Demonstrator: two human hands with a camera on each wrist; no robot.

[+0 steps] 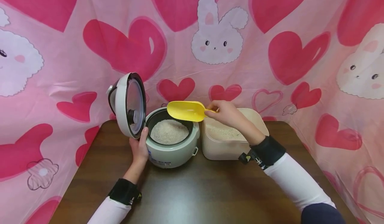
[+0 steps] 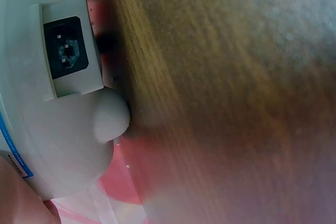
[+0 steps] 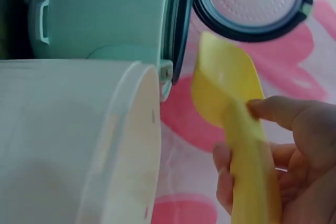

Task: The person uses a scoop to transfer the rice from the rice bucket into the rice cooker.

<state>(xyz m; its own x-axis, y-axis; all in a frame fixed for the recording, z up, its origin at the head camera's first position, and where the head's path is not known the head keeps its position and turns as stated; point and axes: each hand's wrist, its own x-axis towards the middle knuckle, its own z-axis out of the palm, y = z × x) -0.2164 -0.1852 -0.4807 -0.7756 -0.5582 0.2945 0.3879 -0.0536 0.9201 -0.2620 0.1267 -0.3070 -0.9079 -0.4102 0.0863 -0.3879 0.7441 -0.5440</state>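
Note:
Over the right rim of the rice cooker [image 1: 172, 154] is a yellow scoop [image 1: 186, 110], its handle held by my right hand [image 1: 225, 112]. In the right wrist view, fingers and thumb curl round the handle of the scoop [image 3: 228, 87]; no rice shows in its bowl. White rice [image 1: 169, 132] lies in the cooker's dark inner pot. The cooker's lid [image 1: 121, 105] stands raised at the left. My left hand [image 1: 140, 147] rests against the cooker's left side, thumb pointing up by the rim, other fingers partly hidden.
A cream bin [image 1: 225, 150] with rice inside stands just right of the cooker, under my right forearm. Both stand towards the back of a dark wooden table [image 1: 192, 190]. A pink cloth with hearts and rabbits [image 1: 180, 64] hangs behind. A power socket [image 2: 65, 48] shows on the cooker.

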